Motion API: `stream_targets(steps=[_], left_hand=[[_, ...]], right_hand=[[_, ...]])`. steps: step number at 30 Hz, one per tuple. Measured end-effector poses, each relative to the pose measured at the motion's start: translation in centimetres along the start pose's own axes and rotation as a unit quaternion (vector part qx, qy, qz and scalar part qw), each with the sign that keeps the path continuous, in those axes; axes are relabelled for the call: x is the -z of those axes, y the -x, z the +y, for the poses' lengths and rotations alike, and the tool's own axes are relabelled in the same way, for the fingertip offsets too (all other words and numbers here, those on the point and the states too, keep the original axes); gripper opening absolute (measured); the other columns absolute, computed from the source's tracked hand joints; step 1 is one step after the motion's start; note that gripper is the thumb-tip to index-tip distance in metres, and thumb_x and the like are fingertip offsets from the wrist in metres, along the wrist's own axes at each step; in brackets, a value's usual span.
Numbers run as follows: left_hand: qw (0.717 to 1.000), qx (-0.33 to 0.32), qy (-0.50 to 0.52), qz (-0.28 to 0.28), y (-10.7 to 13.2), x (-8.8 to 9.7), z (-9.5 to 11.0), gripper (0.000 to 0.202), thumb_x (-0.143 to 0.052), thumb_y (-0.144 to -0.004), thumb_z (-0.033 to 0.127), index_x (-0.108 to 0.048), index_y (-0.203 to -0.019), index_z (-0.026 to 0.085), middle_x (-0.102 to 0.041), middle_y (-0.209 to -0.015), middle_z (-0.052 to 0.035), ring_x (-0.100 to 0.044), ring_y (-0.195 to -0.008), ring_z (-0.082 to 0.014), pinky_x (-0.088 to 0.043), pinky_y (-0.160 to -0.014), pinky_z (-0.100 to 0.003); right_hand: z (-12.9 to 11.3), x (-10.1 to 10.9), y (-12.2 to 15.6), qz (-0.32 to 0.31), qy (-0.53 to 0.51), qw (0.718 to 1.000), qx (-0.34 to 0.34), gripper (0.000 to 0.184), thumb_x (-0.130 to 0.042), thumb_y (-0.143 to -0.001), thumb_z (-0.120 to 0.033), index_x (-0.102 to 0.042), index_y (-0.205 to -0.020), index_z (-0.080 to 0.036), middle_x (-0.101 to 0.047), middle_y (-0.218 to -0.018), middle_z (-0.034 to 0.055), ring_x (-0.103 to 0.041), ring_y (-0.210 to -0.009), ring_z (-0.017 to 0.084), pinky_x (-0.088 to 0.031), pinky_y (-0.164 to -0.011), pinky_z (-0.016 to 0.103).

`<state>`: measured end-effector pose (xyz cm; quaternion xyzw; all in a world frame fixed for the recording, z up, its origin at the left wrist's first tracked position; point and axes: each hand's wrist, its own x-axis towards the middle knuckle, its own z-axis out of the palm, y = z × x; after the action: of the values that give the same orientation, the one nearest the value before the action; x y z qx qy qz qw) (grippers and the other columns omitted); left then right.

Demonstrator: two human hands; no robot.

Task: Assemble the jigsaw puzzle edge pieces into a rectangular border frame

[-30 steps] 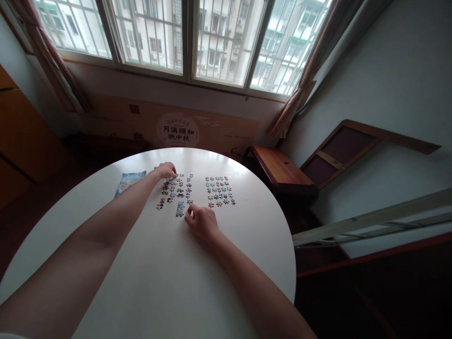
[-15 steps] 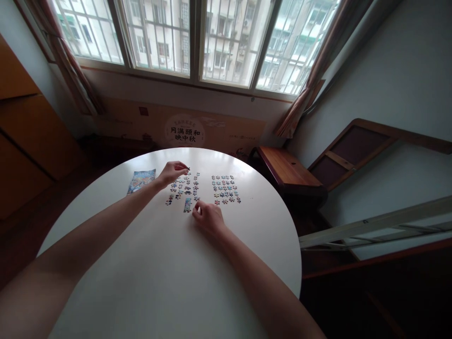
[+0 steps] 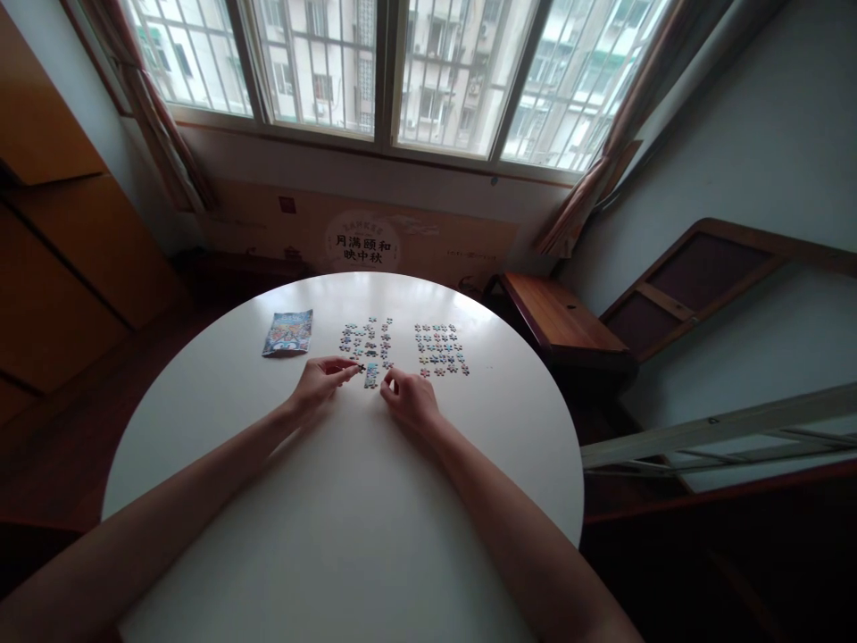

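My left hand (image 3: 325, 379) pinches a small dark jigsaw puzzle piece (image 3: 361, 367) between thumb and fingertips, low over the white table. Just right of that piece lies a narrow strip of joined puzzle pieces (image 3: 370, 376), upright in my view. On the strip's other side, my right hand (image 3: 411, 396) rests on the table with its fingers curled together; whatever they may hold is hidden. Beyond the hands, loose puzzle pieces (image 3: 370, 335) are spread in uneven rows. Farther right, several more pieces (image 3: 438, 349) form a neat grid.
A colourful printed sheet or packet (image 3: 287, 333) lies on the round white table (image 3: 321, 545) at the left. Past the table's right edge stands a low wooden bench (image 3: 562, 313). Windows with bars (image 3: 442, 80) are behind the table.
My left hand has come back from the far pieces toward me, bringing the puzzle piece beside the joined strip. My right hand stays near the strip. The view has shifted slightly.
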<state>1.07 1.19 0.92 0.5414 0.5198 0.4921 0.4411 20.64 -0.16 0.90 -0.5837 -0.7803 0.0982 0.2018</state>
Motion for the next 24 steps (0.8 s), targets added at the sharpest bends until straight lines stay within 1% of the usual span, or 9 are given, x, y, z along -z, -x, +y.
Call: stream_targets(steps=[4,7,11,13,16,18,21,24], left_hand=[[1.0,-0.021,0.0,0.005,0.7,0.0,-0.2,0.035,-0.08,-0.062,0.043,-0.076,-0.082,0.015,-0.072,-0.07,-0.0056,-0.059,-0.057,-0.0124,-0.045,-0.051,-0.023],[0.999,-0.034,-0.003,-0.015,1.0,0.3,-0.2,0.034,-0.08,-0.062,0.042,-0.076,-0.081,0.015,-0.072,-0.071,-0.0059,-0.06,-0.057,-0.013,-0.048,-0.053,-0.024],[0.998,-0.041,-0.016,-0.04,1.2,0.5,-0.4,0.031,-0.08,-0.063,0.041,-0.075,-0.08,0.015,-0.072,-0.072,-0.0055,-0.061,-0.057,-0.013,-0.051,-0.055,-0.026],[0.998,-0.044,-0.024,-0.047,1.3,0.6,-0.5,0.031,-0.079,-0.064,0.041,-0.074,-0.081,0.016,-0.072,-0.074,-0.006,-0.062,-0.059,-0.0137,-0.052,-0.056,-0.026],[0.997,-0.052,-0.027,-0.054,1.3,0.7,-0.6,0.037,-0.078,-0.065,0.043,-0.072,-0.09,0.016,-0.073,-0.078,-0.0069,-0.064,-0.063,-0.0153,-0.054,-0.057,-0.028],[0.997,-0.055,-0.026,-0.056,1.3,0.7,-0.6,0.039,-0.078,-0.066,0.043,-0.07,-0.093,0.015,-0.072,-0.078,-0.0069,-0.065,-0.064,-0.0159,-0.054,-0.057,-0.028],[0.996,-0.057,-0.023,-0.06,1.3,0.7,-0.7,0.037,-0.078,-0.067,0.042,-0.069,-0.09,0.015,-0.072,-0.079,-0.0069,-0.065,-0.066,-0.016,-0.054,-0.058,-0.028],[0.995,-0.064,-0.023,-0.074,1.3,0.6,-0.8,0.034,-0.078,-0.067,0.042,-0.07,-0.087,0.015,-0.072,-0.08,-0.0065,-0.065,-0.066,-0.0154,-0.055,-0.058,-0.027]], right_hand=[[0.1,-0.2,0.0,0.009,-0.022,1.0,0.003,0.02,-0.051,-0.088,-0.032,-0.068,-0.085,-0.023,-0.068,-0.07,0.0006,-0.057,-0.06,0.013,-0.031,-0.059,0.023],[0.3,-0.3,0.0,0.017,-0.063,0.998,0.015,0.019,-0.051,-0.088,-0.03,-0.068,-0.084,-0.023,-0.066,-0.068,-0.0011,-0.054,-0.058,0.011,-0.032,-0.059,0.022],[0.5,-0.4,0.0,0.029,-0.122,0.991,0.055,0.018,-0.051,-0.089,-0.029,-0.067,-0.088,-0.021,-0.063,-0.065,-0.003,-0.052,-0.057,0.01,-0.033,-0.059,0.02],[0.5,-0.4,0.1,0.033,-0.14,0.986,0.078,0.018,-0.051,-0.089,-0.028,-0.067,-0.093,-0.021,-0.062,-0.066,-0.0033,-0.052,-0.058,0.009,-0.035,-0.061,0.02],[0.4,-0.3,0.0,0.035,-0.158,0.982,0.101,0.02,-0.051,-0.09,-0.027,-0.065,-0.103,-0.021,-0.063,-0.07,-0.0025,-0.053,-0.061,0.009,-0.038,-0.064,0.021],[0.3,-0.2,0.0,0.034,-0.162,0.98,0.114,0.02,-0.052,-0.09,-0.027,-0.064,-0.105,-0.02,-0.064,-0.076,-0.001,-0.053,-0.063,0.009,-0.04,-0.066,0.021],[0.2,-0.2,0.1,0.032,-0.161,0.976,0.142,0.019,-0.055,-0.09,-0.028,-0.064,-0.104,-0.02,-0.063,-0.083,0.0007,-0.052,-0.063,0.008,-0.04,-0.065,0.021],[0.3,-0.2,0.1,0.041,-0.167,0.972,0.16,0.019,-0.057,-0.089,-0.03,-0.064,-0.103,-0.02,-0.062,-0.086,0.0006,-0.05,-0.062,0.007,-0.04,-0.064,0.021]])
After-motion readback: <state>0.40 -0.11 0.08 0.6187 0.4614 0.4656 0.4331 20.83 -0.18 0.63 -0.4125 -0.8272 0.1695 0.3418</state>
